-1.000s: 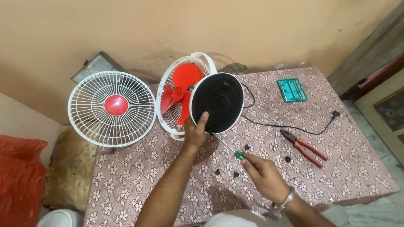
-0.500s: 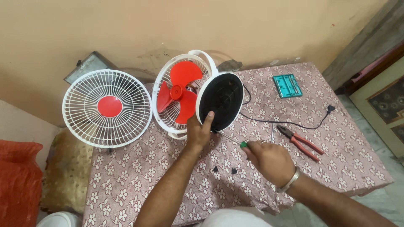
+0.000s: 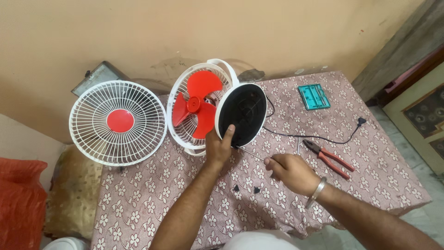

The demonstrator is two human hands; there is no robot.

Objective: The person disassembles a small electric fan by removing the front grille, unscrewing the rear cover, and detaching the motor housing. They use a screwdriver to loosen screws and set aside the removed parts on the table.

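From my feed, farthest left, a white wire fan guard (image 3: 118, 122) with a red centre cap leans upright at the counter's (image 3: 152, 203) edge, its floral cloth running off to the right. Next to it stands the fan body (image 3: 196, 111), red blades showing inside its rear cage. My left hand (image 3: 220, 147) grips the lower rim of a round black cover with a white rim (image 3: 241, 115), thumb pressed on its dark face, holding it tilted just beside the blades. A thin screwdriver (image 3: 252, 153) runs from the cover's bottom edge to my right hand (image 3: 289, 172), which is closed around the handle (the handle itself is hidden, so I cannot be sure of the grip). Small black bits (image 3: 246, 189) lie on the cloth below the hands. Further right rest red-handled pliers (image 3: 328, 158), a black cord (image 3: 314, 136) with its plug, and a teal case (image 3: 314, 96) well apart near the wall.
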